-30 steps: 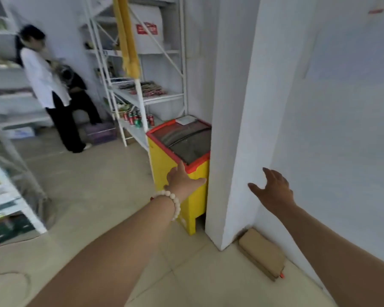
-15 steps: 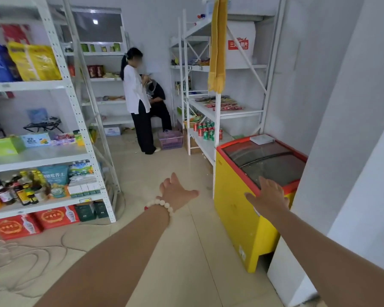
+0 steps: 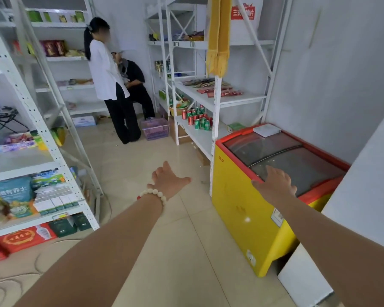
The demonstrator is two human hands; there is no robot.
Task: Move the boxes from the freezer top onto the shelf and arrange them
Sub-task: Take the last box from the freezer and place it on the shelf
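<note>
White, flat and thin, the box [image 3: 267, 130] lies on the far corner of the freezer [image 3: 237, 209] top, partly on its red rim beside the glass lids. It looks light, an easy one-hand lift. Right hand [image 3: 275, 185] hovers over the near rim, fingers spread, holding nothing; left hand [image 3: 169, 180] is out over the floor, likewise spread and empty. The step in hand seems to be the approach: next, a reach across the glass to the box, then a carry to the white shelf [image 3: 198, 137] just left of the freezer.
</note>
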